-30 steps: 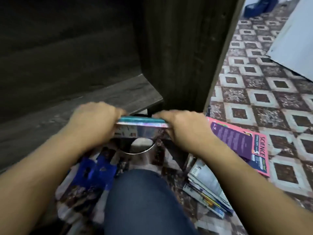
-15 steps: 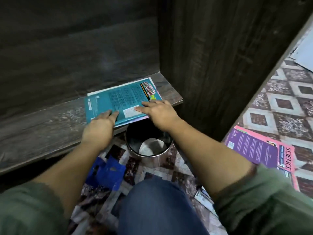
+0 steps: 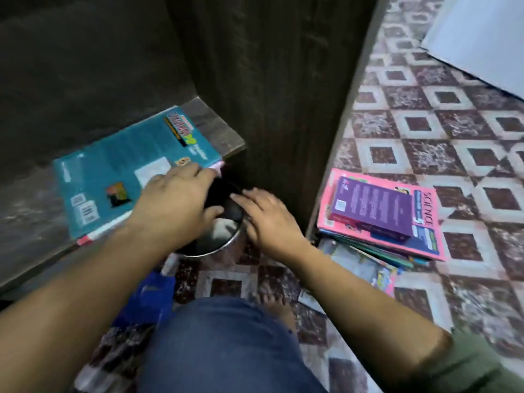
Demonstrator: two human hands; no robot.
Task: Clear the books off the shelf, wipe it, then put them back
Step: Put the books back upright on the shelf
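Note:
A teal book [image 3: 122,165] lies flat on the dark wooden shelf [image 3: 31,211], on top of thinner books whose pink and white edges show beneath it. My left hand [image 3: 175,199] rests with relaxed fingers at the book's near right corner. My right hand [image 3: 269,219] hovers apart from the books, fingers straight, above the rim of a steel pot [image 3: 218,242]. A stack of books [image 3: 380,217] topped by a purple one on a pink science book lies on the floor to the right.
The cupboard's dark side panel [image 3: 283,95] stands between the shelf and the floor stack. A blue bag [image 3: 150,296] lies on the patterned tile floor by my knee [image 3: 224,344]. A white board [image 3: 482,38] lies at the far right.
The books went from held between both hands onto the shelf. My right hand has since come off the teal book and pulled back over the pot; my left slid to its right corner.

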